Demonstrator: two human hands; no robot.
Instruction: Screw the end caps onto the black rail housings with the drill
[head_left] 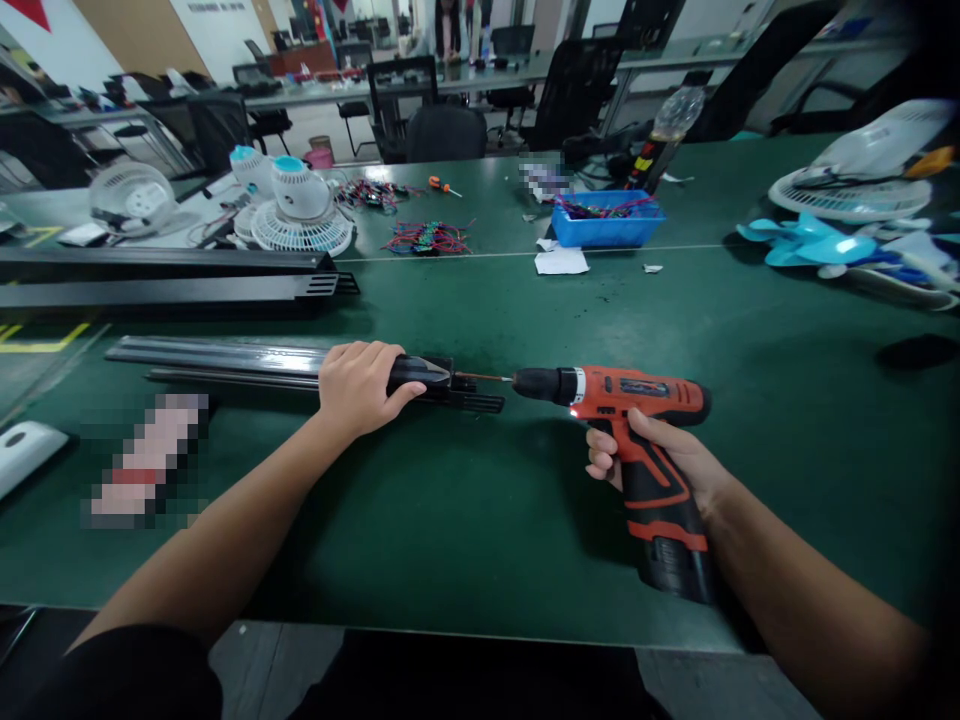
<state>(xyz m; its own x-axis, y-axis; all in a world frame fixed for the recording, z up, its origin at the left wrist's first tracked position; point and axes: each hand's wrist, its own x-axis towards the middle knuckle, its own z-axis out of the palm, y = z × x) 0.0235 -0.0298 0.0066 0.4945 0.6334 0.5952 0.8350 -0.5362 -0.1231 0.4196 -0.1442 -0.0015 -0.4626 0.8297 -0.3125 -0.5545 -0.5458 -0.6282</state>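
My left hand (361,388) is wrapped over the near end of a long dark metal profile (225,354), pressing it against the green table (480,520). Under and beside it lie more black slotted strips (480,402). In my right hand (675,455) is an orange and black cordless drill (637,395), held by its handle with the small light lit. The drill's thin bit (484,377) points left and reaches the end of the profile by my left hand. Whether the bit's tip is inside the profile I cannot tell.
More long black profiles (165,285) lie at the left. Behind are white fan parts (300,215), wire bundles (427,237), an orange screwdriver (444,186), a blue bin (607,222) and a bottle (664,135). Blue fan blades (810,240) rest at right; a blurred-out flat object (150,460) lies at left.
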